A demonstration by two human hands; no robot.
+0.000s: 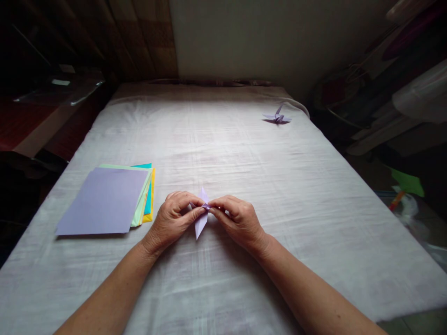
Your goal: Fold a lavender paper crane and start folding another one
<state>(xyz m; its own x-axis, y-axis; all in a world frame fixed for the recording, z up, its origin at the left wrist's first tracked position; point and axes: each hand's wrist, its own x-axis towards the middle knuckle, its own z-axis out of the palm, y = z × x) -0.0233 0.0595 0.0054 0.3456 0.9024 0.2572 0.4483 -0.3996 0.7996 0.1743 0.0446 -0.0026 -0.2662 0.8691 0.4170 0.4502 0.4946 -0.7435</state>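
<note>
A small folded lilac paper piece point(201, 223), long and pointed at both ends, lies at the near middle of the white cloth-covered table point(244, 153). My left hand point(172, 218) pinches its middle from the left with fingers closed. From the right, my right hand point(237, 218) pinches the same spot, its fingertips meeting those of the left. Both forearms rest low over the cloth. The paper's middle is hidden under my fingertips.
A stack of coloured paper sheets point(104, 200), lilac on top with green, teal and yellow edges, lies to the left. A finished lilac paper crane point(277, 117) stands at the far right. Dark furniture and clutter border both table sides.
</note>
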